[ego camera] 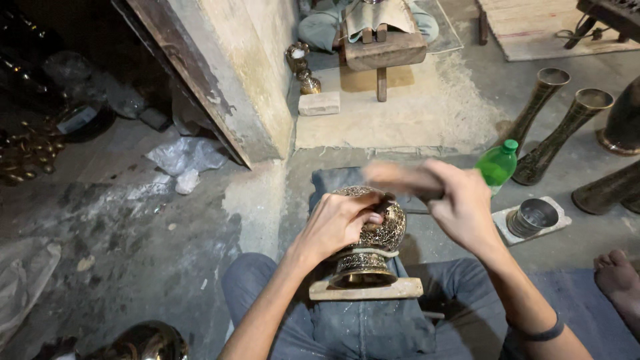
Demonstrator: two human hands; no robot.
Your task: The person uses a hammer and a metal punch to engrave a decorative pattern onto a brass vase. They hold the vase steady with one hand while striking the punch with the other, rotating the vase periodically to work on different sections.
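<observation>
An engraved brass pot (375,233) lies tilted on a wooden block (367,289) across the person's lap, its foot toward the body and its round belly pointing away. A pale cord runs around its narrow neck above the foot.

The left hand (335,223) rests on the pot's left shoulder, its fingers (363,212) curled together and clamped on a thin dark tool (385,203) whose tip meets the pot's top surface. The right hand (460,203) hangs just above and right of the pot, fingers closed around the handle of a wooden mallet (400,179), which is blurred; its head sits over the tool. A dark band circles the right forearm.

Just beyond the pot lies a folded grey cloth (333,179) on the concrete floor (167,220). Right of the pot stand a green plastic bottle (499,164) and, nearer, a small metal cup (531,217) on a flat stone slab. Further right, two tall slim brass vases (543,123) stand upright, with larger dark vessels at the frame's edge. A bare foot (619,273) shows low on the right.

Well beyond the pot another person sits behind a wooden stand (383,48), with small brass pieces (301,67) and a pale brick (319,103) beside a wall corner. Left of the pot, crumpled white plastic (187,157) lies on the floor, and a shiny brass vessel (143,341) sits near the bottom left.
</observation>
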